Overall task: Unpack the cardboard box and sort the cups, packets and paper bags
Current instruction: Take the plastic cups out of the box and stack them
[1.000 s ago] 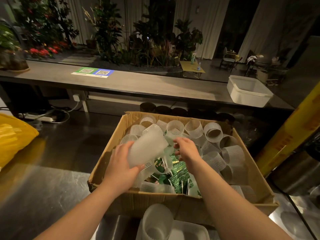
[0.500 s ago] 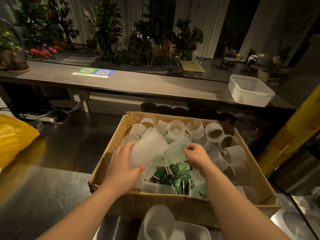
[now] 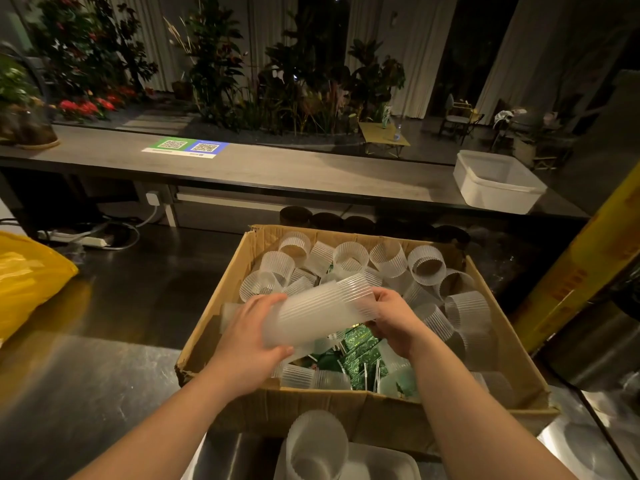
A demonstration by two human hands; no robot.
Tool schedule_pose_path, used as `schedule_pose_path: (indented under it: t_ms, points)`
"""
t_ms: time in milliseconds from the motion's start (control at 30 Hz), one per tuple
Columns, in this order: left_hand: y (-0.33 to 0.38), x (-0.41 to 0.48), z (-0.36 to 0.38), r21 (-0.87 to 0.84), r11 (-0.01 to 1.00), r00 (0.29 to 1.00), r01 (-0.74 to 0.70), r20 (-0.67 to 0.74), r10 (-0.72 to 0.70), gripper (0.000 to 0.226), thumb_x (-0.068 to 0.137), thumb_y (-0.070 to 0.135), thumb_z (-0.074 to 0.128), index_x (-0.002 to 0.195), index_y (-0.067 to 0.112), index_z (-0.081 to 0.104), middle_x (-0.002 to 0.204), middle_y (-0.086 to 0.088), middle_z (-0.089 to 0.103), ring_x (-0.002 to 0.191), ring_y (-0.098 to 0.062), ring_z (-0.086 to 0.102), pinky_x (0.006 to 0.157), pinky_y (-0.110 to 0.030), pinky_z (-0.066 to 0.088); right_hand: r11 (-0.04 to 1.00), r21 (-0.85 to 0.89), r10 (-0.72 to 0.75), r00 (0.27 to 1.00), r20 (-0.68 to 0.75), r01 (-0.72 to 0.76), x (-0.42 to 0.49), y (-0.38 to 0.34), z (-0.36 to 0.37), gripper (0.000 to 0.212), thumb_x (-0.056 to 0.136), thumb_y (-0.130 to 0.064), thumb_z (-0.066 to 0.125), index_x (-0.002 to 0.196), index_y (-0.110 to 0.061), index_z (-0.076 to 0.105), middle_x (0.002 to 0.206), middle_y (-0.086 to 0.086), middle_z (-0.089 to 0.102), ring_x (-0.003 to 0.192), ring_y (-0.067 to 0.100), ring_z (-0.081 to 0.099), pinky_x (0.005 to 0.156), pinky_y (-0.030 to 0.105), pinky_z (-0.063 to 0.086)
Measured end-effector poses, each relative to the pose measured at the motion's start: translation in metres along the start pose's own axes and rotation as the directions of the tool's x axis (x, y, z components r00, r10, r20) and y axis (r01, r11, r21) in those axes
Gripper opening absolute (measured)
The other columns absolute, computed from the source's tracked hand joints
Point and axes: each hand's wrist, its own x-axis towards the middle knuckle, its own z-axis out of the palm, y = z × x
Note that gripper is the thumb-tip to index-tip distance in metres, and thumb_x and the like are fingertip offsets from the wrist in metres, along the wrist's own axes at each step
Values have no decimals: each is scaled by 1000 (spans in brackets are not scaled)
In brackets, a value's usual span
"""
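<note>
Cups being nested over the open box

Both hands are over the cardboard box [image 3: 363, 407], holding a ribbed translucent cup [image 3: 311, 313] that lies on its side between them. The left hand [image 3: 249, 341] has fingers and thumb curled round the narrower end, where a second cup seems to poke out to the left. The right hand [image 3: 391, 320] grips the wide rim end with curled fingers. The plastic is blurred, so I cannot tell for sure whether one cup is seated inside another.

The step in hand looks like sliding one cup into another to build a stack. To do it well, line up the two axes before pushing, because the ribbed walls will likely catch if one goes in crooked. Push gently: the thin plastic probably buckles under a hard squeeze, and a jammed pair is tedious to separate. Hold at rim and base, not mid-wall.

Many loose cups [image 3: 353, 258] lie along the far and right sides of the box, with green packets [image 3: 360, 355] in the middle beneath the hands, so the sorting seems far from done. A stack of cups [image 3: 317, 445] stands in a pale tray [image 3: 388, 460] just this side of the box, a sensible place for the nested pile. No paper bags can be made out
</note>
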Motion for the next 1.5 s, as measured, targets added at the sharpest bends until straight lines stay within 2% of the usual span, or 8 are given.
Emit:
schedule_pose_path:
  t_ms: [167,333,500,633,867,1167,1300,1500]
  points:
    - [0,1,1,23,1000,1000,0,28,0,75,84,27,82,140,45,36,136,25,32,125,-5,37,112,-42,40,973,-219,-70,997,17,72,-1,-1,20,19,97,-14,65,112,-4,73,97,11,70,58,6,51,49,17,39]
    - [-1,5,2,-22,998,992,64,-104,-66,85,83,28,83,149,39,30,131,23,30,124,-10,40,107,-46,47,971,-232,-90,984,-154,53,12,4,20,30,108,-31,46,117,-16,70,68,-1,60,57,11,49,57,28,46]
    - [0,7,2,-49,995,982,89,-164,-96,86,86,30,80,154,34,28,128,23,26,125,-9,37,107,-45,45,701,-710,76,983,168,68,8,20,26,29,93,-38,72,117,-22,73,124,-3,67,108,16,63,100,39,52]
    - [-1,6,2,-35,996,982,86,-167,-91,81,85,32,82,149,34,34,126,20,30,120,-9,41,104,-43,50,508,-855,73,983,168,108,8,20,33,19,89,-31,77,106,-24,78,110,-4,72,100,16,66,94,35,53]
    - [1,4,2,-36,996,979,87,-184,-93,81,86,32,80,150,36,31,128,21,30,120,-8,39,104,-42,48,988,-146,-60,994,-97,45,-3,2,9,16,105,-13,47,100,-4,59,112,24,58,95,32,56,81,36,45]
    - [-4,1,4,-5,998,991,67,-114,-67,84,84,35,81,149,42,28,138,17,34,123,-7,38,108,-43,43,861,508,7,996,-87,38,-6,-5,2,32,108,-34,42,114,-5,54,97,11,50,83,24,54,68,35,53]
    - [-3,1,4,10,999,997,37,-74,-36,81,85,33,81,147,46,30,129,27,30,126,-10,36,110,-45,42,836,548,23,1000,-12,-13,-7,-4,-7,38,108,-30,41,130,-8,63,97,9,50,77,17,46,61,26,44]
    - [1,-1,2,9,1000,1000,6,-15,-6,83,85,28,81,150,42,32,129,30,27,129,-9,34,114,-49,38,930,351,39,977,210,-113,-11,-4,-9,18,102,-11,53,108,-6,69,59,-3,41,48,7,34,40,18,30]
